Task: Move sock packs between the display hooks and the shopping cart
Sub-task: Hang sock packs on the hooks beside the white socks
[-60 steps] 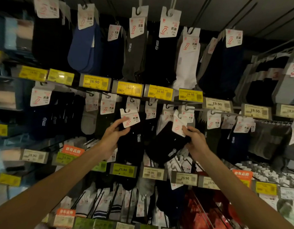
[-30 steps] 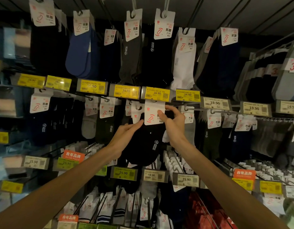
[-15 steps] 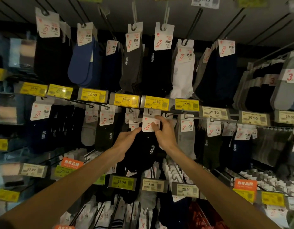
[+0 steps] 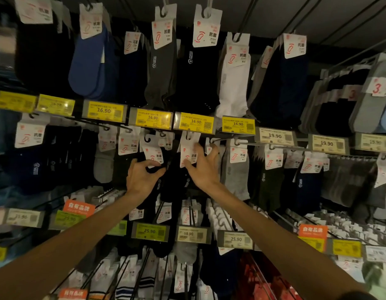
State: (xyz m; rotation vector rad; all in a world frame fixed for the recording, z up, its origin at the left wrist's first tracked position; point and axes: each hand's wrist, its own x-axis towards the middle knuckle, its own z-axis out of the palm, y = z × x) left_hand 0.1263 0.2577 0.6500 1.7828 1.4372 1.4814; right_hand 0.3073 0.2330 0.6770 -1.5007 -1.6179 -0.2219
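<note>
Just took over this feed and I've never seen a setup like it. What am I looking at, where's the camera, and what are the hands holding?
No machine here: these are a person's two bare arms, filmed by one wide-angle camera worn on their head, facing a shop wall of sock packs on display hooks. Yellow price tags run beneath the top row. The left hand grips a black sock pack just below its white card; whether that card is on a hook I cannot tell. The right hand rests spread fingers on the white card of the neighbouring pack, which appears to hang from a hook.
</note>
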